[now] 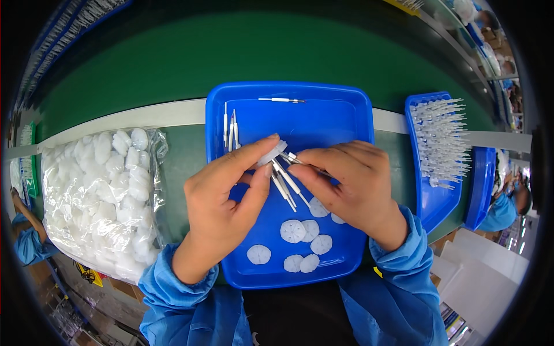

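Over a blue tray [287, 86], my left hand [220, 195] pinches a small white plastic disc [272, 153] between thumb and fingers. Several thin white rods [284, 183] stick out of the disc, slanting down to the right. Opposite it, my right hand [359, 177] has its thumb and forefinger closed on another white rod [292, 157], whose end is at the disc; whether it sits in the disc I cannot tell. Several loose white discs [292, 231] lie flat in the near part of the tray. Loose rods [281, 100] rest along its far and left sides.
To the left lies a clear plastic bag [98, 196] full of white discs. At the right stands a blue bin [424, 202] heaped with white rods [441, 141], beside another blue bin [480, 187]. A green belt [277, 46] runs behind. Other people in blue sleeves [501, 214] appear at both edges.
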Motion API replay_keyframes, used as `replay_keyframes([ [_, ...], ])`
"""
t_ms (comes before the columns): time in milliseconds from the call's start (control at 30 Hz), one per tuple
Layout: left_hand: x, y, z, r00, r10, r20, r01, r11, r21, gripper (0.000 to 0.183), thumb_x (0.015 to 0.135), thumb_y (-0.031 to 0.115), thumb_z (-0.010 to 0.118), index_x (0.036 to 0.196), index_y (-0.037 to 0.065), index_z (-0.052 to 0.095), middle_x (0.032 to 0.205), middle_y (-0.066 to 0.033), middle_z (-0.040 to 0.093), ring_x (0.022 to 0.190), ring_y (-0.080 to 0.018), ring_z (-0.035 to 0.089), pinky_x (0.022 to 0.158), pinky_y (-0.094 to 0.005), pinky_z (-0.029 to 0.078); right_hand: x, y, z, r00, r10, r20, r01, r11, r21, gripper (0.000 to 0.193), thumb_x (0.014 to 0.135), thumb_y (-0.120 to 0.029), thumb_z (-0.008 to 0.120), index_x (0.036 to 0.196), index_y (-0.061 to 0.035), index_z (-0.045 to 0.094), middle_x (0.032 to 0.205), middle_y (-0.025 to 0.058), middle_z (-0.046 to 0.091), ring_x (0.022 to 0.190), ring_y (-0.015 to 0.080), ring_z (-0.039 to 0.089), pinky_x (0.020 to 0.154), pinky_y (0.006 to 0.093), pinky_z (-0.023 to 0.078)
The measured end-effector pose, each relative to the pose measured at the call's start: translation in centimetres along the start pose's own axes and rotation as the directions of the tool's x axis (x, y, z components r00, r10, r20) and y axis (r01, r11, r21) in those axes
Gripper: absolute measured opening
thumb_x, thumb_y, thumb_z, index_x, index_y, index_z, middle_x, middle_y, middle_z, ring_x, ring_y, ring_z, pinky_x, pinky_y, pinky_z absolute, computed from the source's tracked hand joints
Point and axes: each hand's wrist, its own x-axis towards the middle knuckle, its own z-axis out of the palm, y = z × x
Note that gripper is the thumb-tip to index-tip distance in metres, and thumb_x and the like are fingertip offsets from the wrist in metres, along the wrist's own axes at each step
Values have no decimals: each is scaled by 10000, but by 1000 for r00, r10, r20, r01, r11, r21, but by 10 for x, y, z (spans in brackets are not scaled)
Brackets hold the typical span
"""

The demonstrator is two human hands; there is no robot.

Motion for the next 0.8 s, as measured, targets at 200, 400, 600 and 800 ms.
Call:
replay_keyframes([
  [200, -1, 3, -1, 998, 23, 56, -28, 997, 76, 380, 925, -50, 770, 1299, 16, 773, 1154, -181, 810, 865, -215, 804, 754, -304, 636, -2, -1, 1, 1000, 1, -31, -3, 996, -86, 171, 831, -200, 902, 887, -129, 756, 704, 10, 726, 552, 205, 671, 526, 331, 482],
  [400, -4, 4, 1, 998, -35, 57, 33, 999, 33, 364, 944, -50, 755, 1303, 8, 769, 1166, -180, 810, 904, -208, 808, 797, -297, 642, -2, -7, 1, 996, -61, -62, 47, 978, -203, 165, 843, -203, 891, 889, -134, 748, 682, -17, 698, 560, 177, 665, 511, 323, 432],
  [600, -2, 0, 0, 995, -94, 19, 95, 992, -78, 325, 989, -39, 714, 1308, -2, 763, 1176, -158, 813, 985, -177, 791, 850, -301, 646, 1, -4, -8, 999, -38, 14, 40, 992, -120, 196, 839, -201, 890, 983, -120, 785, 708, -3, 705, 580, 188, 676, 531, 317, 477],
  [800, -1, -4, -1, 995, -91, -43, 85, 987, -134, 332, 1006, -37, 693, 1331, 3, 752, 1193, -146, 811, 987, -173, 787, 859, -299, 646, -2, -13, -13, 965, 222, 141, -243, 958, 150, 228, 847, -135, 874, 1063, -105, 808, 720, 20, 706, 574, 171, 680, 527, 296, 518],
])
